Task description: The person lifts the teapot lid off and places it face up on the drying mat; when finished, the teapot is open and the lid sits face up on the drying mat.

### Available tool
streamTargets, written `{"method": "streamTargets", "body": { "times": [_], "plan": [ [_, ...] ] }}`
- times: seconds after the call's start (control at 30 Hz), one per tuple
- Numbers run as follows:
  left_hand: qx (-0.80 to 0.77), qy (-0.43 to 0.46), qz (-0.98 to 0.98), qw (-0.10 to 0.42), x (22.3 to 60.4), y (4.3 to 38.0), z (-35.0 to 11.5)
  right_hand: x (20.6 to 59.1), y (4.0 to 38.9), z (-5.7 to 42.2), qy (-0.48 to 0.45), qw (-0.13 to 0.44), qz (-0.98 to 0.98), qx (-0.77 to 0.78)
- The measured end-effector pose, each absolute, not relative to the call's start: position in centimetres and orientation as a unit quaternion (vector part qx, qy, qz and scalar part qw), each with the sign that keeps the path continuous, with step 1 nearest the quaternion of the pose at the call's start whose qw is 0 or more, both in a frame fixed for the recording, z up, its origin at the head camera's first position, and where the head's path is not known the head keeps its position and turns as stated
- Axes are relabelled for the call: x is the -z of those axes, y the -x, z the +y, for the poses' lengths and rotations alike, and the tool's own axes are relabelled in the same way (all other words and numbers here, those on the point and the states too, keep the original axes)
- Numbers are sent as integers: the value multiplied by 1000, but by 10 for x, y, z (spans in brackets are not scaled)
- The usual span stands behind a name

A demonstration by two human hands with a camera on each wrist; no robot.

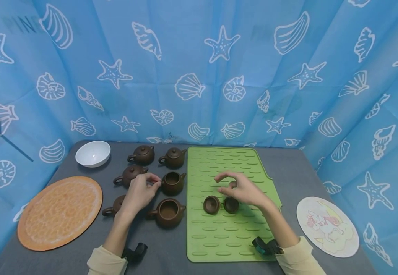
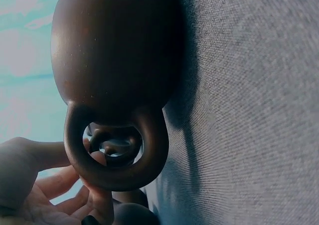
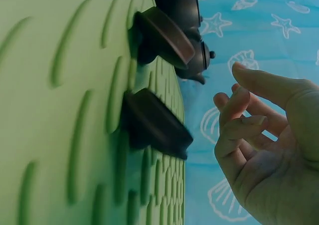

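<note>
My left hand (image 1: 140, 193) pinches the handle of a lidless brown teapot (image 1: 173, 184) standing on the grey cloth. A second lidless teapot (image 1: 169, 214) is nearer me; its body and ring handle (image 2: 152, 150) fill the foreground of the left wrist view, partly covering the left fingers. Two small teapot lids, one on the left (image 1: 211, 205) and one on the right (image 1: 231, 205), lie upside down on the green mat (image 1: 219, 236). Just above them hovers my right hand (image 1: 243, 188), its fingers loosely bent and holding nothing.
Several lidded teapots stand around: two at the back (image 1: 143, 154), others left of the left hand (image 1: 131, 175), one partly hidden by the forearm. A white bowl (image 1: 93, 154) and an orange round mat (image 1: 61, 214) lie left; a printed round mat (image 1: 327, 227) lies right.
</note>
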State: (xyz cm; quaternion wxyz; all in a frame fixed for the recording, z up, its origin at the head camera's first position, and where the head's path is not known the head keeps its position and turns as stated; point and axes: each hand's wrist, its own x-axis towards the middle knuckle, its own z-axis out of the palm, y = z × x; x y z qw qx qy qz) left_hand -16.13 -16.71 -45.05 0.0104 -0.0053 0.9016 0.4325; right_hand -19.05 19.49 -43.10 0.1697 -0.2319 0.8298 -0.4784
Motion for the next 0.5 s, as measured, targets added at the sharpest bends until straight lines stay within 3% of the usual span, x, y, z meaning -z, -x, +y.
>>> {"method": "streamTargets", "body": {
  "times": [0.5],
  "plan": [
    [-429,-10,903,5,442,176,-170,423,224,147,249,164,820,489]
  ]
}}
